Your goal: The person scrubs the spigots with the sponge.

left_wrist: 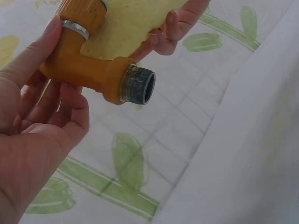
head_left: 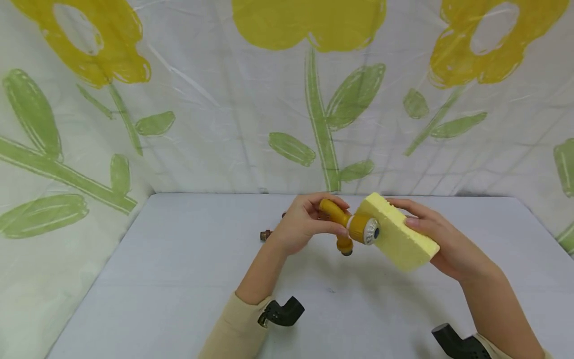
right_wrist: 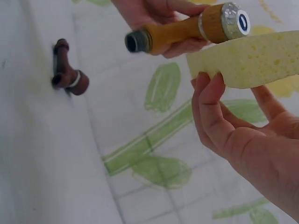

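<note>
Sleeve (head_left: 237, 326) | left hand (head_left: 299, 225), gripping orange fitting (head_left: 358, 228), part-blocks brown fitting (right_wrist: 69, 74) (head view)

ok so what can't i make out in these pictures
Head: most of the brown fitting, behind the left hand.
Left wrist: top of the orange fitting, cut off by the upper edge.
Right wrist: one end of the sponge, cut off by the right edge.
Right wrist: marks on the silver rim, too small to read.

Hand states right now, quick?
Left hand: closed, holding the orange pipe fitting, threaded end free.
Right hand: closed, holding the yellow sponge by its edges.
</note>
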A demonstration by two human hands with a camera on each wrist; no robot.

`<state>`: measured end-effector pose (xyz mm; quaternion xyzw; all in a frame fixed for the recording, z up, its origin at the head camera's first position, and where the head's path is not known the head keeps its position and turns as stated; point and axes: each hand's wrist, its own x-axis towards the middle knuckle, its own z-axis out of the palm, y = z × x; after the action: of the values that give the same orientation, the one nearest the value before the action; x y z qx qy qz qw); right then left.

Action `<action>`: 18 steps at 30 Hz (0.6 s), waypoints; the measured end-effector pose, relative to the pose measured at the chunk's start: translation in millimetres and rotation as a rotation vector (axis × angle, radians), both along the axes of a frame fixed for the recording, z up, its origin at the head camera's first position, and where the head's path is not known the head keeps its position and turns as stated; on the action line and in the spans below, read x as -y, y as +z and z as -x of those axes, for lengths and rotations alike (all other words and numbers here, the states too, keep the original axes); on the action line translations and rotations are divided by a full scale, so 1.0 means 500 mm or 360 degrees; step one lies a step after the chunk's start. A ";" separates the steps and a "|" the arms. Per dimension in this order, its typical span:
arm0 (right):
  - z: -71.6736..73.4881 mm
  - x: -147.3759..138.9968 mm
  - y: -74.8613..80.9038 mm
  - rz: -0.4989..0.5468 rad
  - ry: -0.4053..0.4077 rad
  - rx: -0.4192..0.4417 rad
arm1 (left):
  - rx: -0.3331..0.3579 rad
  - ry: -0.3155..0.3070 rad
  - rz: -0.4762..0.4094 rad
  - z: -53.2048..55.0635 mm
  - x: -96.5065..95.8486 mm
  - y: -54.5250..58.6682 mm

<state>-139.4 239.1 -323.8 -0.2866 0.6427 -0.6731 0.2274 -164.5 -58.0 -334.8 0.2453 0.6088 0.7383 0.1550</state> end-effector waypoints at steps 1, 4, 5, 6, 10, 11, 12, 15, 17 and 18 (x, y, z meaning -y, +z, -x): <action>0.001 -0.001 0.001 -0.0014 0.0025 -0.0002 | 0.0006 0.0000 0.0003 0.001 0.002 0.001; 0.002 -0.002 0.001 -0.0047 0.0079 -0.0015 | -0.0010 -0.0033 0.0002 0.003 0.007 0.003; 0.002 -0.003 0.001 -0.0057 0.0086 -0.0019 | -0.0025 -0.0048 0.0006 0.004 0.008 0.003; 0.002 -0.004 0.001 -0.0066 0.0093 -0.0023 | -0.0042 -0.0063 0.0014 0.004 0.009 0.003; 0.003 -0.008 -0.002 -0.0070 0.0139 -0.0042 | -0.0096 -0.0137 0.0026 0.006 0.014 0.003; 0.003 -0.008 -0.002 -0.0069 0.0151 -0.0049 | -0.0100 -0.0155 0.0019 0.007 0.015 0.003; 0.003 -0.008 -0.003 -0.0074 0.0157 -0.0059 | -0.0102 -0.0172 0.0013 0.007 0.016 0.003; 0.002 -0.005 -0.001 -0.0141 0.0143 -0.0112 | -0.0125 -0.0207 0.0007 0.006 0.018 0.003; 0.000 -0.004 0.002 -0.0217 0.0113 -0.0148 | -0.0152 -0.0214 0.0013 0.005 0.018 0.003; -0.001 -0.004 0.004 -0.0256 0.0092 -0.0167 | -0.0170 -0.0213 0.0023 0.005 0.018 0.003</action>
<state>-138.6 240.8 -321.8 -0.3206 0.6972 -0.5965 0.2353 -167.1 -66.7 -333.2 0.3233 0.6037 0.7079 0.1730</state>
